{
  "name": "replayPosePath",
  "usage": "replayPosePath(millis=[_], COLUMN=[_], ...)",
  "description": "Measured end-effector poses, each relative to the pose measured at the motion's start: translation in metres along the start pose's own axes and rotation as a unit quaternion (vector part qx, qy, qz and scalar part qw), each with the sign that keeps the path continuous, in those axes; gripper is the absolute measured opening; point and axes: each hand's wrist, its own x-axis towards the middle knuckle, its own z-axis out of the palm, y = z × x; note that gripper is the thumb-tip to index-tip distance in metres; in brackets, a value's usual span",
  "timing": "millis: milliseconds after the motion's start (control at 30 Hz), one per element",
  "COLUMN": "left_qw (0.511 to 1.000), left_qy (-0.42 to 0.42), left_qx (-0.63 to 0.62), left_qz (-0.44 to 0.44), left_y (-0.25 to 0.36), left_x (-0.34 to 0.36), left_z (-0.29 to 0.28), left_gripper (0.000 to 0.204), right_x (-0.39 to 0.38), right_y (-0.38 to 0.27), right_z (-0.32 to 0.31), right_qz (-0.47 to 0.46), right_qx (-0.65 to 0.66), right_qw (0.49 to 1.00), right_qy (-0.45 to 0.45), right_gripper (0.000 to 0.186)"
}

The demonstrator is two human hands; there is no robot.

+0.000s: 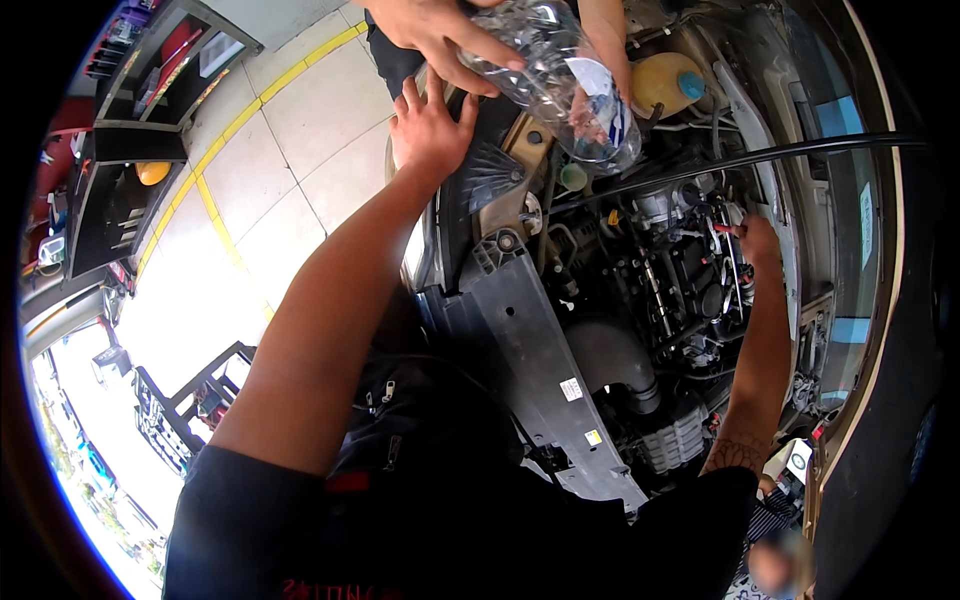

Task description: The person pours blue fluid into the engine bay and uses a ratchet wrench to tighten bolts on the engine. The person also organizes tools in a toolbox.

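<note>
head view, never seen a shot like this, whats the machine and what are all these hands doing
This single picture comes from a fisheye camera on a person's head, looking down, so straight edges bend. No robot here: the long bare arms are the wearer's. The left hand is open beside the headlight; the right hand is at the car's engine and seems to hold a red thing too small to identify. Another person's hands hold a clear bottle near a yellowish tank.
</note>
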Motion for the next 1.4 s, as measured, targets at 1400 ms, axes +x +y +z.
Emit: replayPosePath(millis=[1400], left_qw=[1.000], left_qy=[0.012], left_qx=[0.008], left_qz=[-0.001], left_y=[-0.005], left_x=[-0.005], left_z=[-0.006], left_gripper=[0.081], right_x=[-0.083], right_y=[0.018], right_z=[-0.100], right_qz=[0.146], right_qx=[0.717], right_qw=[0.576], right_qy=[0.364], right_gripper=[0.050])
